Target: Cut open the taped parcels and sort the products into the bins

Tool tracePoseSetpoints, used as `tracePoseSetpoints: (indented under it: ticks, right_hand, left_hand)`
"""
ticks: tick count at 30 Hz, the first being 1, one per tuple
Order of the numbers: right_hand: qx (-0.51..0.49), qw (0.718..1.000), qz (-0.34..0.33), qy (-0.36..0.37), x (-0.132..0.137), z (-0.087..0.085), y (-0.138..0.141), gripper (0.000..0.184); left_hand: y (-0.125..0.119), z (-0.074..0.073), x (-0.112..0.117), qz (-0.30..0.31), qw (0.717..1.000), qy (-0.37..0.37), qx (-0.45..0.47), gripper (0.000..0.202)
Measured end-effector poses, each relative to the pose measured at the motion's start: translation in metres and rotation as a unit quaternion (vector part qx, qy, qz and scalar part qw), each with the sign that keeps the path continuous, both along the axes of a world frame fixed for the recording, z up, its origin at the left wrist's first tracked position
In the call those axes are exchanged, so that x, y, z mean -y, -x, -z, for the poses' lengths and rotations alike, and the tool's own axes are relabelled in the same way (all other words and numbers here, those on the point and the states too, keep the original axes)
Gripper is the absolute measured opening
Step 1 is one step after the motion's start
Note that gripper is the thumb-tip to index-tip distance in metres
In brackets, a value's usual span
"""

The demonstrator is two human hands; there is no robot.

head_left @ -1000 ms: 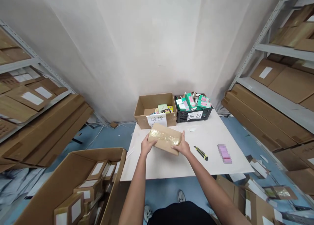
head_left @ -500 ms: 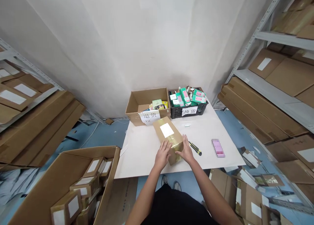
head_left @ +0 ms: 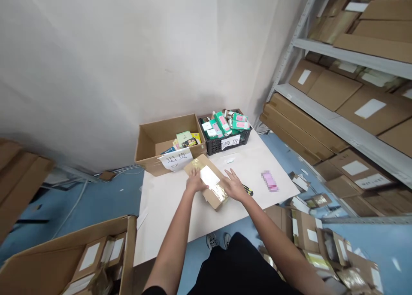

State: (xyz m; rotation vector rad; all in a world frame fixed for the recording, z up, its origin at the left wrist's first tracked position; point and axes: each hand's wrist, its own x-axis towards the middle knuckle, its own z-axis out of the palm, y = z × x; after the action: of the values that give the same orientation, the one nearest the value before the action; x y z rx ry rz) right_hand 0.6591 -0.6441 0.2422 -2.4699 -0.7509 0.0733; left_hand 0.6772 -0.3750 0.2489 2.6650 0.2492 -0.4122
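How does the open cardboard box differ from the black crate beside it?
The cardboard box is brown and the larger; the black crate is dark plastic and smaller. The cardboard box holds a few items toward its right side, the black crate is heaped above its rim with green and pink packs. Both stand at the table's far edge, each with a white paper label on its front.

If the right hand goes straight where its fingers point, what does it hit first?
Likely the small white slip lying ahead, then the black crate behind it; depth is unclear.
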Motion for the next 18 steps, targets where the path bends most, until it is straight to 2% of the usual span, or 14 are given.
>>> tracePoseSetpoints:
  ticks: [2,5,8,10,14,18]
  right_hand:
    - [0.0,0.999,0.036,0.005,0.018,0.008,-0.012,0.066]
    - [-0.049,0.99,0.119,0.053,0.058,0.032,-0.028,0.063]
    - [-0.147,0.96,0.197,0.131,0.096,0.064,-0.041,0.062]
    - [-0.206,0.938,0.222,0.17,0.113,0.087,-0.049,0.058]
    - [-0.279,0.91,0.223,0.21,0.127,0.135,-0.056,0.048]
    - [-0.291,0.904,0.231,0.211,0.128,0.174,-0.049,0.055]
  left_hand:
    - [-0.012,0.008,-0.008,0.022,0.998,-0.018,-0.048,0.139]
    - [-0.011,0.016,-0.012,0.035,0.997,-0.027,-0.065,0.142]
    - [-0.005,0.019,-0.01,0.035,0.997,-0.022,-0.067,0.139]
    - [-0.005,0.018,-0.006,0.029,0.996,-0.026,-0.076,0.139]
    - [-0.013,0.016,0.005,0.021,0.993,-0.05,-0.104,0.139]
    - [-0.019,0.012,0.016,0.004,0.987,-0.078,-0.137,0.135]
